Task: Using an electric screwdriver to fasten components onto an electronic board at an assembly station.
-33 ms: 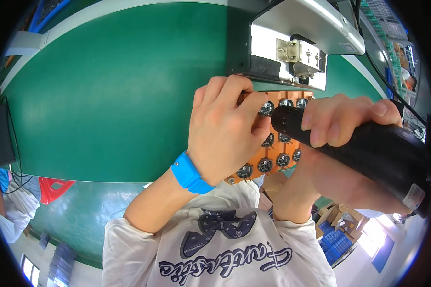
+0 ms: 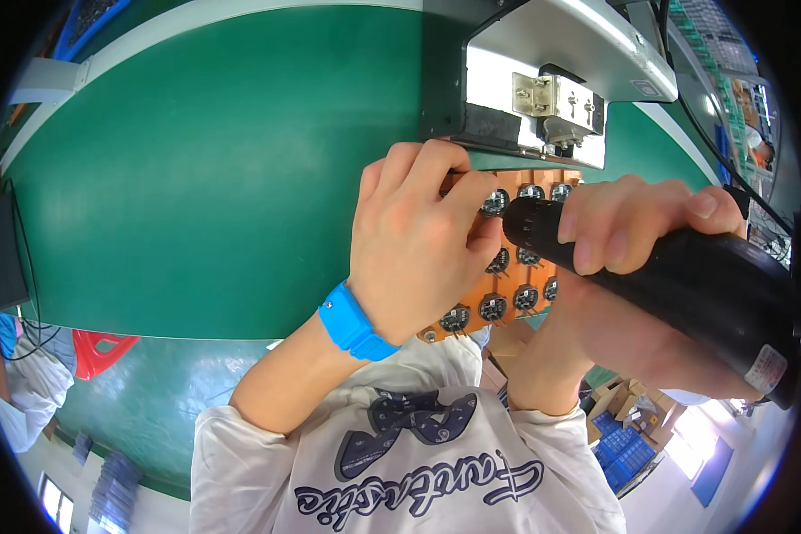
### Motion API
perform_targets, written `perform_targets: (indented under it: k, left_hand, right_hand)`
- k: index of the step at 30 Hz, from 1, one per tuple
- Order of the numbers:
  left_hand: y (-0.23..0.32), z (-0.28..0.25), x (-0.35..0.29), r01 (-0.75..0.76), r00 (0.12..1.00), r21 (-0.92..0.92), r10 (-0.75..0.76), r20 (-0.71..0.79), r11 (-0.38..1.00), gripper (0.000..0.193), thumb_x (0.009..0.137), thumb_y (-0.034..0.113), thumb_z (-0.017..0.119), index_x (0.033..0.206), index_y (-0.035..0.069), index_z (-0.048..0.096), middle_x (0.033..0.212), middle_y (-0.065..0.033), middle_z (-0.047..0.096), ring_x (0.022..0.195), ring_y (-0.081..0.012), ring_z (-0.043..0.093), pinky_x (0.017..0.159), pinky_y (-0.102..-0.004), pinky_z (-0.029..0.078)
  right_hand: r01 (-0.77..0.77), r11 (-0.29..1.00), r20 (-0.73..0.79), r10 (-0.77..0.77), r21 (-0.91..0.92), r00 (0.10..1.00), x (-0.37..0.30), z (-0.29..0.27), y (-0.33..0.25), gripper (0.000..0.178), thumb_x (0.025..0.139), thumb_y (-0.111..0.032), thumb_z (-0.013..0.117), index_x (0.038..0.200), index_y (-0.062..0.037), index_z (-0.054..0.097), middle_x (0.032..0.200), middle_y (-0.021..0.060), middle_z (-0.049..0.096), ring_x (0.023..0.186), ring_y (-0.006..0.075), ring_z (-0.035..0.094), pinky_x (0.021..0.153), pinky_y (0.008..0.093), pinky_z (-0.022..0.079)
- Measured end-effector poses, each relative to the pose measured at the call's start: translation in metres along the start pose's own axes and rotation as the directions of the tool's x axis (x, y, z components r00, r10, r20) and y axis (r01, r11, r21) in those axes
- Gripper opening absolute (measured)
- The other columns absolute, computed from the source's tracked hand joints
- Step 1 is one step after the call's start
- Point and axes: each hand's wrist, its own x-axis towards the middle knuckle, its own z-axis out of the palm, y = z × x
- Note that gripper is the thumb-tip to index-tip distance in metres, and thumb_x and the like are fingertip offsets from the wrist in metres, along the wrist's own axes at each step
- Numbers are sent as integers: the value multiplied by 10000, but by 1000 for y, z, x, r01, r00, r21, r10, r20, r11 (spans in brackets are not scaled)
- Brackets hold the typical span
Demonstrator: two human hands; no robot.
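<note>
My right hand [image 2: 636, 222] is wrapped round a thick black electric screwdriver [image 2: 694, 276]. The tool lies slantwise, its narrower vented end pointing left toward an orange fixture board [image 2: 509, 283]. Rows of small round circuit boards [image 2: 492, 308] with thin pins sit on that fixture. Over the fixture's left side is my left hand [image 2: 423, 231], a blue band [image 2: 356, 322] at its wrist. Its fingers are curled, thumb and forefinger close together beside one circuit board near the screwdriver's front end. Whatever lies between those fingertips is hidden, and so is the screwdriver's tip.
Just beyond the fixture stands a metal and black machine [image 2: 534, 84] with a silver bracket. The green tabletop [image 2: 214, 169] stretches to the left. Black cables run at the right. Below right are cardboard boxes and a blue crate [image 2: 623, 449]; another person's sleeve [image 2: 44, 392] shows at far left.
</note>
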Motion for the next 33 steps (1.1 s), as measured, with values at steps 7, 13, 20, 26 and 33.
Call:
perform_targets:
  k: [7,13,20,26,33]
  left_hand:
    - [-4,2,-3,-3,1000,1,3,-1,1000,313,691,91,866,987,115,771,1052,-37,634,1035,-270,621,903,-434,481]
    - [0,1,0,-11,1000,24,12,-22,1000,408,619,49,849,1016,116,789,1089,-27,665,1010,-280,634,888,-410,496]
    - [4,-1,2,-17,999,62,14,45,998,347,730,99,889,1061,105,789,1115,-41,677,1036,-282,644,903,-413,512]
    - [2,-34,-11,55,998,-121,-53,19,991,430,808,61,844,1221,44,725,1245,-127,689,1140,-349,653,967,-433,559]
    - [-2,-57,-61,75,997,-116,-74,19,990,445,751,47,866,1181,51,755,1186,-118,672,1035,-313,636,885,-411,530]
  right_hand:
    - [59,998,122,-57,-11,991,1,-5,11,1032,863,-909,454,1424,-52,584,790,120,585,692,298,576,700,477,478]
    - [117,993,-20,-117,-22,993,-2,-2,16,1049,819,-944,521,1364,-52,604,804,107,596,688,266,579,688,464,477]
    - [139,981,-55,-133,137,990,1,-23,-5,998,826,-869,573,1375,-36,585,870,90,593,732,246,575,739,447,472]
    - [165,975,-76,-155,150,985,14,-39,-4,975,808,-812,584,1384,-25,573,908,90,568,778,242,555,781,444,451]
    - [153,972,-113,-135,176,984,28,-45,-3,953,787,-745,597,1396,-13,559,952,90,538,831,239,532,831,440,426]
